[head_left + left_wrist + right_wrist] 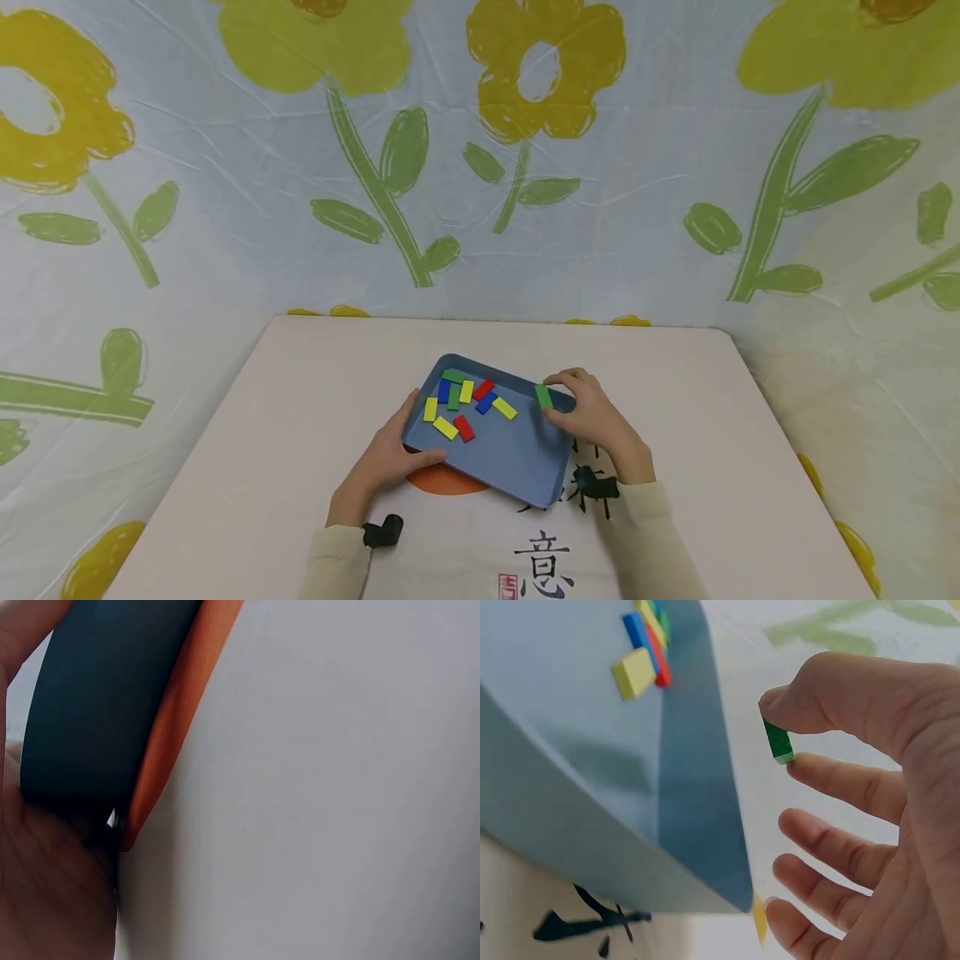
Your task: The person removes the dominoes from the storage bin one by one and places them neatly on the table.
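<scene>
A blue-grey tray point(517, 458) sits at a slant on the table, with several small red, yellow, blue and green blocks point(464, 428) lying flat toward its left side. My left hand point(388, 458) grips the tray's near left corner, thumb along the front rim and fingers up the left side. In the left wrist view the tray's outer wall point(97, 712) fills the space beside the palm. Over the tray's right end, my right hand point(596, 417) pinches a green block point(778, 741) between thumb and index finger, the other fingers loosely bent.
Beneath the tray lies a white cloth point(442, 542) with black brush characters point(543, 567), a red seal mark and an orange disc point(446, 481). The pale table point(285, 433) extends around it. A curtain point(637, 225) printed with yellow flowers hangs behind and at both sides.
</scene>
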### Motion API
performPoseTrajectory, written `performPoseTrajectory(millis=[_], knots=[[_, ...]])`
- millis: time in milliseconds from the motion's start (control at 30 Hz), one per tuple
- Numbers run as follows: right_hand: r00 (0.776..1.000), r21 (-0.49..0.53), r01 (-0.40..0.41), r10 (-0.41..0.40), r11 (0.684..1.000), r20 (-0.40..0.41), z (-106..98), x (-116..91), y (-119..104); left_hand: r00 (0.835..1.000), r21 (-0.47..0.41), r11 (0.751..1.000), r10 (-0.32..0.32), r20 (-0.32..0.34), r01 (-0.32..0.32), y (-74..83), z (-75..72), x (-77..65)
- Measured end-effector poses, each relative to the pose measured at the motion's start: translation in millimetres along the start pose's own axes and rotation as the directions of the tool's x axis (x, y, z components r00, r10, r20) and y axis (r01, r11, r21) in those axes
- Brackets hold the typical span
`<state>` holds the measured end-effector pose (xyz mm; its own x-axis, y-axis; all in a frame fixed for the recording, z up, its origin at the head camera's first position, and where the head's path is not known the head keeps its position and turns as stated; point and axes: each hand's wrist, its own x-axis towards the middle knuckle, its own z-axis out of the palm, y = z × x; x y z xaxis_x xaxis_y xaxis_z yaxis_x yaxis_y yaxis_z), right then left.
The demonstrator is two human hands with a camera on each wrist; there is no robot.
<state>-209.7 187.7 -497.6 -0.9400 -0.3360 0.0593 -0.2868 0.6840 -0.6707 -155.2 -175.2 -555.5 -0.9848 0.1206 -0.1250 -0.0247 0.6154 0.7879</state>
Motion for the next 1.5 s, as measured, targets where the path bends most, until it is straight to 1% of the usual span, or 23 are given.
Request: performPoseTrajectory(millis=[200, 333, 433, 633, 767, 967, 1133, 1367, 1500], knots=[[0.996, 0.057, -0.062, 0.066, 0.996, -0.059, -13.1, -8.6, 17.7, 1.000, -0.006, 1.000, -0.008, 0.003, 0.008, 2.7, 1.0, -1.1], [0.990, 0.092, -0.100, 0.108, 0.991, -0.089, -17.0, -14.1, 30.3, 1.000, -0.002, 1.000, -0.015, 0.002, 0.015, 3.4, 0.4, -1.8], [0.988, 0.092, -0.117, 0.126, 0.989, -0.094, -16.8, -16.6, 37.2, 1.000, 0.000, 1.000, -0.016, 0.001, 0.016, 3.3, -0.4, -2.2], [0.985, 0.069, -0.109, 0.117, 0.992, -0.124, -17.9, -17.9, 44.8, 1.000, -0.006, 1.000, -0.017, -0.001, 0.017, 1.1, 0.1, -1.6], [0.979, 0.052, -0.140, 0.146, 0.989, -0.144, -20.6, -19.9, 54.3, 1.000, -0.014, 1.000, -0.015, -0.005, 0.015, -0.5, 0.5, -0.6], [0.971, 0.011, -0.209, 0.209, 0.978, -0.116, -19.5, -23.0, 69.0, 1.000, -0.010, 1.000, -0.009, -0.004, 0.009, -1.2, 0.1, -0.1], [0.971, -0.014, -0.220, 0.217, 0.975, -0.099, -13.3, -24.1, 75.3, 1.000, -0.024, 1.000, -0.005, 0.007, 0.006, -0.9, -1.0, -1.6], [0.965, -0.050, -0.252, 0.248, 0.966, -0.084, -9.5, -23.9, 75.1, 1.000, -0.020, 1.000, -0.011, 0.005, 0.011, -1.0, -0.3, 0.5], [0.968, -0.064, -0.242, 0.236, 0.968, -0.089, -10.7, -23.9, 71.5, 1.000, -0.012, 1.000, -0.004, 0.008, 0.004, -1.2, 0.0, 1.0]])
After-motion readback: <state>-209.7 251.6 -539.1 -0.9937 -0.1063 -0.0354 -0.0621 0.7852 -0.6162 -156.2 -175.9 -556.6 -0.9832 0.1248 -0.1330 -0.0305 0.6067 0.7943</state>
